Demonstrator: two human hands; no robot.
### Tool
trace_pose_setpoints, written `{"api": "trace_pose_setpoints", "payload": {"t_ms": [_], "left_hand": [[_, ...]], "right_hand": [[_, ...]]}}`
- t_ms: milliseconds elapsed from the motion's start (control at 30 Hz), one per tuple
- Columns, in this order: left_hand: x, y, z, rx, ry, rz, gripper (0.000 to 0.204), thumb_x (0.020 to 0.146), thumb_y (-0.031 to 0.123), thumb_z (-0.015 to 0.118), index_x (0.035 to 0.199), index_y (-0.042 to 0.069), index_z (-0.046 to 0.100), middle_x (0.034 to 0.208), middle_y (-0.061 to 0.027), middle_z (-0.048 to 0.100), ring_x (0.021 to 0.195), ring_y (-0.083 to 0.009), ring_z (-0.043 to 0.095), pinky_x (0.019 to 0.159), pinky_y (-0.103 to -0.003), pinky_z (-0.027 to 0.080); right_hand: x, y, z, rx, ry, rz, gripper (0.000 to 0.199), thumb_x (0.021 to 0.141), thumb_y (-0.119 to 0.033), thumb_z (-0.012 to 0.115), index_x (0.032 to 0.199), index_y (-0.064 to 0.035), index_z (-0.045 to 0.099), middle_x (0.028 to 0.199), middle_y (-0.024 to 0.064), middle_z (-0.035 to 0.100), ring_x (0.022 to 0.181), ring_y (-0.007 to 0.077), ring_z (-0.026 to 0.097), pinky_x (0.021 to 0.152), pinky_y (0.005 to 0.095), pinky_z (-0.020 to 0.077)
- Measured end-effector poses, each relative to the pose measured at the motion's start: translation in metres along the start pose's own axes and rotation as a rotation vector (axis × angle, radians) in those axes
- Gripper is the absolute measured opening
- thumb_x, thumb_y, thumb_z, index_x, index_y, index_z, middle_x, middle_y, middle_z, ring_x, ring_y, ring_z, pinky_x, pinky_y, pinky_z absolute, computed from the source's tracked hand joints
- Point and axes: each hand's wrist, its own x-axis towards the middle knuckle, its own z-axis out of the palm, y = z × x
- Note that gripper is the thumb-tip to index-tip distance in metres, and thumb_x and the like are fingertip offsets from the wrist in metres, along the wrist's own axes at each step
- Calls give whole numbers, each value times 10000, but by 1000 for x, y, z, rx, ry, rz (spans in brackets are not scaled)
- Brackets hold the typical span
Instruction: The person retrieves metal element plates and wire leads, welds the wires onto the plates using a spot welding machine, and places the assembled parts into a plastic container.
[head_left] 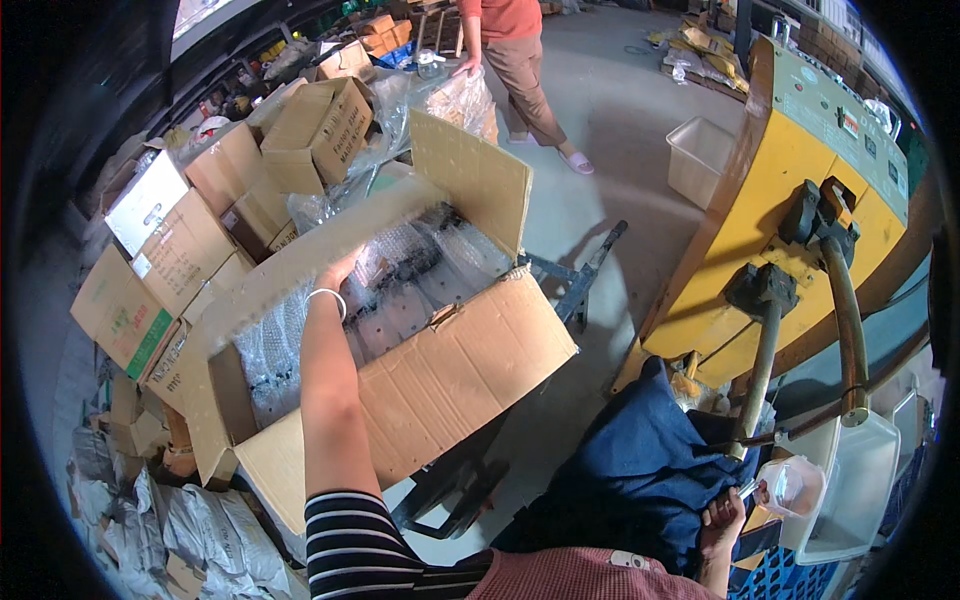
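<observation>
My left hand (pixel 343 270) reaches into a large open cardboard box (pixel 470 350), next to its raised far flap. It is at the bubble-wrapped packs (pixel 385 255) inside; its fingers are mostly hidden. Clear-wrapped dark and grey pieces (pixel 410 300) fill the rest of the box. Low on the right, my right hand (pixel 722 525) is closed on a small silvery metal piece (pixel 748 489), whose exact kind I cannot make out. Just beyond that hand is a clear plastic tub (pixel 792 487). Dark blue cloth (pixel 640 480) covers my lap.
A yellow machine (pixel 740 230) with metal bars (pixel 765 370) stands at the right, beside a white bin (pixel 850 490). Stacked cartons (pixel 190 250) and grey bags (pixel 215 530) crowd the left. Another person (pixel 515 60) stands at the back, near a white tub (pixel 697 160).
</observation>
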Motion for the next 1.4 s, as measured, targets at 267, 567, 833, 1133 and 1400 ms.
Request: {"api": "trace_pose_setpoints", "payload": {"t_ms": [267, 567, 833, 1133, 1400], "left_hand": [[-45, 23, -22, -112, -16, -406, 569, 813, 554, 716, 1212, 169, 590, 934, 19, 619, 722, -103, 549, 502, -268, 468], [-138, 82, -57, -336, 417, 181, 450, 847, 281, 751, 1157, 40, 529, 1004, -134, 669, 811, -190, 670, 600, -317, 530], [-387, 153, 33, -1537, -554, -156, 680, 850, 277, 715, 1403, 36, 400, 1174, -167, 619, 971, -273, 642, 778, -391, 549], [-499, 258, 128, -1106, -955, -60, 704, 759, 48, 741, 1342, -18, 351, 1059, -125, 572, 926, -196, 605, 740, -353, 530], [-492, 294, 145, -1053, -992, 297, 692, 793, -83, 643, 1357, -12, 249, 1201, -212, 542, 841, -274, 701, 752, -363, 591]], "right_hand": [[-3, 4, 3, 134, -23, -12, 114, 890, -222, 639, 948, -182, 550, 585, -90, 308, 454, 50, 281, 409, 222, 223], [-16, -4, 3, 247, -221, -9, 84, 926, -189, 595, 934, -136, 530, 609, -58, 337, 473, 59, 296, 409, 219, 247], [-33, -12, -14, 253, -284, -9, 163, 939, -169, 571, 823, -144, 460, 584, -66, 276, 462, 56, 261, 412, 233, 206], [-82, -47, 38, -365, -81, -566, 145, 990, -168, 550, 1068, -81, 464, 787, -40, 460, 663, 44, 419, 560, 199, 349], [-104, -75, 52, -466, -19, -762, 108, 945, -120, 624, 986, -44, 559, 819, -53, 481, 751, 44, 425, 680, 203, 367]]}}
